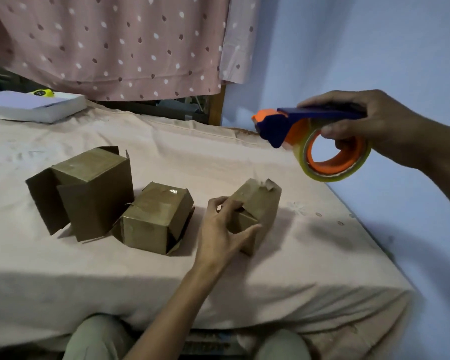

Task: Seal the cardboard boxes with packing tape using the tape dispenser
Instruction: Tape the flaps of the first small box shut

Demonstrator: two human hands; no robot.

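Three brown cardboard boxes sit on a cloth-covered table (322,255). The big box (94,188) at the left has loose flaps hanging down its sides. The middle box (153,222) lies tilted with flaps open underneath. My left hand (224,229) grips the near end of the small right box (260,206), thumb on its side and fingers over the top edge. My right hand (374,126) holds the blue and orange tape dispenser (309,136) in the air, up and to the right of that box, cutter end pointing left. It carries a roll of clear tape.
A white book or paper stack (37,106) with a yellow object on it lies at the table's far left corner. A spotted pink curtain (115,42) hangs behind. A pale blue wall (374,48) borders the table's right edge. My knees show below the front edge.
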